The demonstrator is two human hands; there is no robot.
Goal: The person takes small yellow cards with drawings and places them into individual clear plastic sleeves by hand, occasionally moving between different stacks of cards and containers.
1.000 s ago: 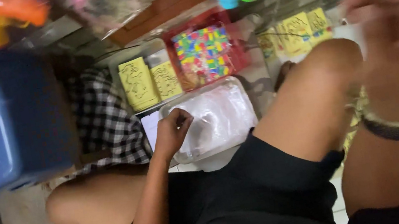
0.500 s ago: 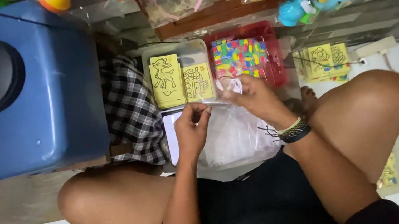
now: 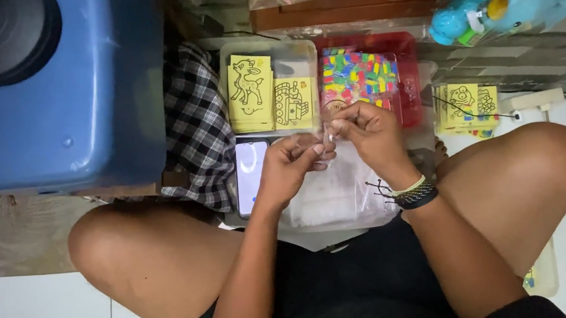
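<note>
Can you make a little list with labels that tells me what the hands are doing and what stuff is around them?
left hand: pinching a small clear plastic sleeve
right hand: pinching the same sleeve, touching the left hand
under hands: pile of clear plastic bags
beside left hand: lit phone
ahead: yellow picture cards in a clear tray, colourful pieces in a red tray
far left: big blue plastic container

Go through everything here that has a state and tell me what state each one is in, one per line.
Left hand: pinching a small clear plastic bag.
Right hand: pinching the same bag from the other side.
Phone: screen lit, lying flat.
Clear tray: open, yellow picture cards stacked inside.
Red tray: open, holds colourful pieces.
Pile of clear bags: lying under the hands.
</note>
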